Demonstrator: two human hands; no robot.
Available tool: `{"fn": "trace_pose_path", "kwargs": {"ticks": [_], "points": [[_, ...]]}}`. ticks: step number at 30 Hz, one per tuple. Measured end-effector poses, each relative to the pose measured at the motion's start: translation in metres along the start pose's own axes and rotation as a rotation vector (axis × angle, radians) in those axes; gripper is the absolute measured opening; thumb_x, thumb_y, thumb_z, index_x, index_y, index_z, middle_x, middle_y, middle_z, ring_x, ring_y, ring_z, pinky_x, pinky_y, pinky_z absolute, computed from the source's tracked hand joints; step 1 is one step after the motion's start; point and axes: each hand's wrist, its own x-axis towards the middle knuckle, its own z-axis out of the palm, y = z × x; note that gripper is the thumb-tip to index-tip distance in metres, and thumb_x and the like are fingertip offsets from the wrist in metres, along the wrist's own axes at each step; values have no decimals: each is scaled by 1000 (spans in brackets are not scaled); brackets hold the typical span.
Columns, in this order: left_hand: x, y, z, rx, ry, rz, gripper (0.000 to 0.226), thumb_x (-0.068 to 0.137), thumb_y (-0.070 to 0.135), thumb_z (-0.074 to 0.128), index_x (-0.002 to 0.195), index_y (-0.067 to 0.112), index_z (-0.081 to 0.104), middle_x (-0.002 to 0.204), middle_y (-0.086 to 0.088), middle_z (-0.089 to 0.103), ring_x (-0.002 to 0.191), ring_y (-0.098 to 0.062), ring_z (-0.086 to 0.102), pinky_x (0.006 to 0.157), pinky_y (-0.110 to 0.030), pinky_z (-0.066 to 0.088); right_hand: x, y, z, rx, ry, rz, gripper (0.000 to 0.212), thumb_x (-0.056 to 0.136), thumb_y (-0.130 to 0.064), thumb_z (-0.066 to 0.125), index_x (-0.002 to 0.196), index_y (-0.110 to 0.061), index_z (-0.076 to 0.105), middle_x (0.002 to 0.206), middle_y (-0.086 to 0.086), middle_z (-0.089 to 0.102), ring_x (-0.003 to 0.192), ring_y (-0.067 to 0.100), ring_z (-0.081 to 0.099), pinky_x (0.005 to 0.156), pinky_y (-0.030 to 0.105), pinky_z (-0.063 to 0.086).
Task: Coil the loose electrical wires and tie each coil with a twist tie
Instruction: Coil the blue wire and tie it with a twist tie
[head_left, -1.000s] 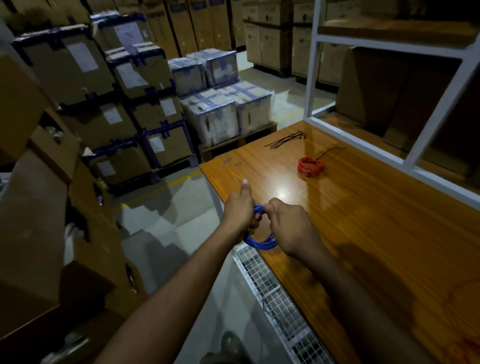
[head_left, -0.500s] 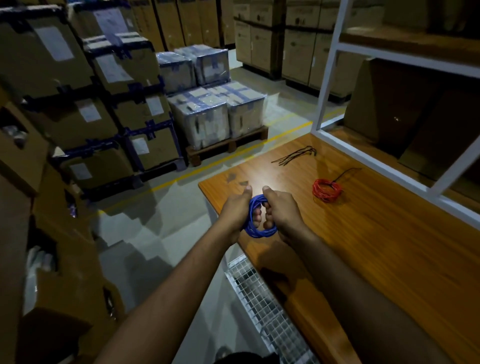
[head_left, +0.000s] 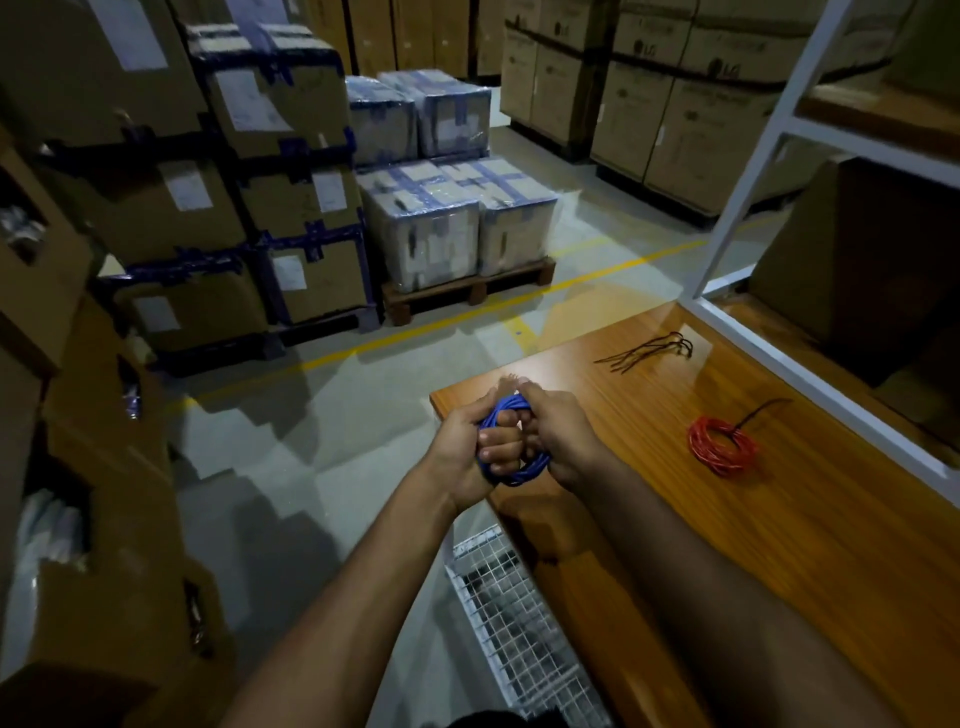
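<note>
Blue wire (head_left: 511, 470), coiled, sits gripped in both hands: left hand (head_left: 467, 447), right hand (head_left: 563, 441). Next, probably fetch a twist tie (head_left: 644, 351) at one o'clock on the desk (head_left: 779, 545).

Both hands clutch a blue wire coil (head_left: 511, 457) over the counter (head_left: 779, 545) corner: left hand (head_left: 467, 447) at nine o'clock, right hand (head_left: 563, 441) at three. A red coil (head_left: 722, 447) lies well apart at three o'clock.
</note>
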Motion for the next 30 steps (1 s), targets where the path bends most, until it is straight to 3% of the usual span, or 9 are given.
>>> {"fn": "trace_pose_path", "kwargs": {"ticks": [3,7,13,16,18,21,25,30], "points": [[9,0,-17,42,76,-9,56,104,48,30,64,13,46,41,6,30,32,-6,27,35,-20,23,10,7,6,25,-49,143,47,104,-31,46,60,-12,50,40,-3,41,30,8,34,36,19,29],[17,-3,-27,170,161,-57,52,105,41,34,70,8,52,47,4,30,38,-9,28,40,-22,26,18,26,4,101,3,301,40,103,-31,42,69,-12,48,46,-2,34,35,11,25,40,24,23],[46,-10,-8,199,298,-83,49,106,35,35,59,19,39,41,7,27,31,-7,19,32,-19,16,42,33,-22,-162,61,116,49,103,-40,42,80,-4,65,56,5,57,52,22,53,58,34,42],[57,-3,-3,146,339,-34,48,105,36,36,60,20,35,40,8,25,30,-7,19,32,-18,16,74,32,-60,-558,298,-100,46,104,-40,39,89,-8,68,81,6,66,80,25,63,66,32,42],[61,1,0,110,370,-10,47,105,35,38,60,20,36,39,8,24,30,-7,18,32,-18,16,96,37,-91,-875,419,-154,41,103,-41,40,115,-8,62,111,12,63,107,27,56,81,36,44],[67,3,2,82,418,15,45,104,33,40,61,18,40,40,8,25,30,-7,20,31,-18,17,122,46,-121,-1202,361,-95,57,101,-45,40,143,-6,40,144,19,42,131,34,37,103,48,37],[73,3,6,107,415,50,43,104,30,37,64,14,42,39,7,25,29,-7,19,30,-18,16,131,52,-118,-1337,415,-119,63,100,-50,39,144,-6,38,144,15,39,130,32,36,102,47,36],[77,5,6,96,416,62,38,105,27,35,75,9,50,37,7,26,28,-5,19,30,-17,15,104,82,-102,-1218,627,-187,60,96,-48,45,134,-2,50,131,17,48,118,29,43,93,43,42]]}}
